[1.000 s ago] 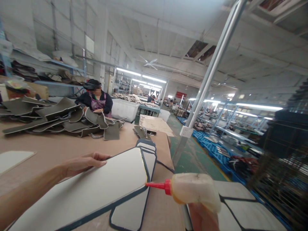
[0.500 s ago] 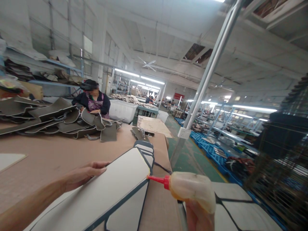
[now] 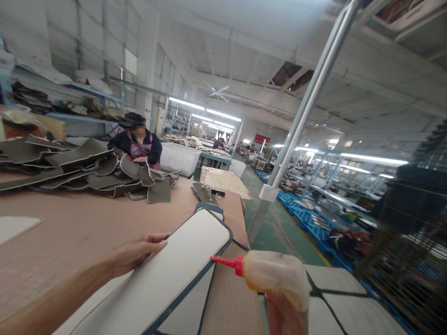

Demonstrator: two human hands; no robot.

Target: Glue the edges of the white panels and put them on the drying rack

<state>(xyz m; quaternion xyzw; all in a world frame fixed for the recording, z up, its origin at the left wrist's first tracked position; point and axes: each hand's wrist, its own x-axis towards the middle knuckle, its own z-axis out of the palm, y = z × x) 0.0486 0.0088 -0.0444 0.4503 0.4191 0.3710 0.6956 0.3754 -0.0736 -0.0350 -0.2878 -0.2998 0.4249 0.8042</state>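
Note:
My left hand [image 3: 139, 251] grips the left edge of a long white panel [image 3: 181, 260] with a dark border, thumb on top and fingers at the side and partly hidden. The panel is tilted above the table. In my right hand [image 3: 288, 309] is a translucent squeeze bottle of glue [image 3: 275, 274] with yellowish liquid inside. Its red nozzle points left, and the tip meets the panel's right edge. A thin yellowish line runs along the panel's far corner. Beneath lies another white panel [image 3: 186, 309] with a dark edge.
Dark grey-green cut pieces [image 3: 94, 172] lie heaped on the brown table [image 3: 87, 223]. Across it sits a co-worker [image 3: 138, 144]. A metal post [image 3: 296, 121] with a socket box rises at the table's right. More pale panels [image 3: 363, 307] lie lower right, near blue pallets [image 3: 307, 218].
The panel has shifted up and right with my left hand. The nozzle tip now sits further down its right edge, away from the corner.

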